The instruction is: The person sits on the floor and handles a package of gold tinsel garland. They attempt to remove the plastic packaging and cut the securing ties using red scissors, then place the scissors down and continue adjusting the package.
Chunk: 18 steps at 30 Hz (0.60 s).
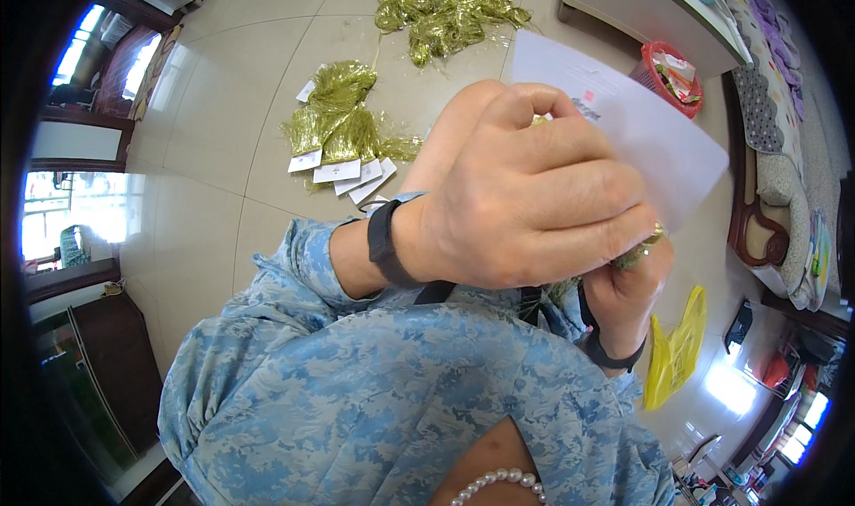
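My left hand (534, 192) is raised close to the camera, its fingers curled around a bundle of shiny gold-green tinsel (639, 251). Only small bits of the bundle show, by the curled index finger and below the little finger. Just below and to the right, my right hand (631, 282) grips the lower part of the tinsel; most of its fingers are hidden behind the left hand. A white card (658, 132) with small print sticks out beyond my left knuckles. Whether it is fastened to the tinsel is hidden.
On the tiled floor (207, 118) lie tinsel bundles (344, 132) with white cards (337, 171) and a loose tinsel heap (447, 15). A red basket (651, 78) stands beside a white cabinet (628, 11). A yellow plastic bag (674, 352) lies right, near a wooden-framed sofa (768, 232).
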Available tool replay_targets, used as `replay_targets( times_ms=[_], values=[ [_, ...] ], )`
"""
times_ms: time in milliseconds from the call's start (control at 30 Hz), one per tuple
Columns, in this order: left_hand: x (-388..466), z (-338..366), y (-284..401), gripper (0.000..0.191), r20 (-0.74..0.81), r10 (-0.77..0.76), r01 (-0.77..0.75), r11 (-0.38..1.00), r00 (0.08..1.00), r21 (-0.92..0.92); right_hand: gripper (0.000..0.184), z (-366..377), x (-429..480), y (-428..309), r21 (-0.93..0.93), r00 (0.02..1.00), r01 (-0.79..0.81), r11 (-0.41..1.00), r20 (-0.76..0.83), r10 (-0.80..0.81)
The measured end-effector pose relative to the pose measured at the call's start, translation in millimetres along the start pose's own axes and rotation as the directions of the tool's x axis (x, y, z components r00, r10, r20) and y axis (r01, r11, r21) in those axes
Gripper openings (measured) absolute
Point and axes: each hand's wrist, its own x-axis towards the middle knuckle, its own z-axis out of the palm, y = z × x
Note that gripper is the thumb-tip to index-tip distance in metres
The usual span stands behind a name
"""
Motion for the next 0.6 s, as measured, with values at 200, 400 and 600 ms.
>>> replay_targets(
  times_ms=[200, 400, 600],
  values=[
    [-12, -19, -19, 0.038, -0.060, -0.109, 0.099, 0.983, 0.992, -0.157, 0.036, -8, -17, 8, 0.028, 0.996, -0.033, 0.999, -0.086, 0.035],
    [-23, -22, -23, 0.035, -0.023, -0.026, 0.027, 0.998, 0.999, 0.048, 0.034, -5, -25, 11, 0.127, 0.967, -0.134, 0.983, -0.201, 0.158],
    [-15, -18, -14, 0.027, -0.033, 0.000, 0.003, 0.994, 0.999, 0.107, 0.038, -6, -23, 8, 0.105, 0.971, -0.122, 0.987, -0.195, 0.140]
  ],
)
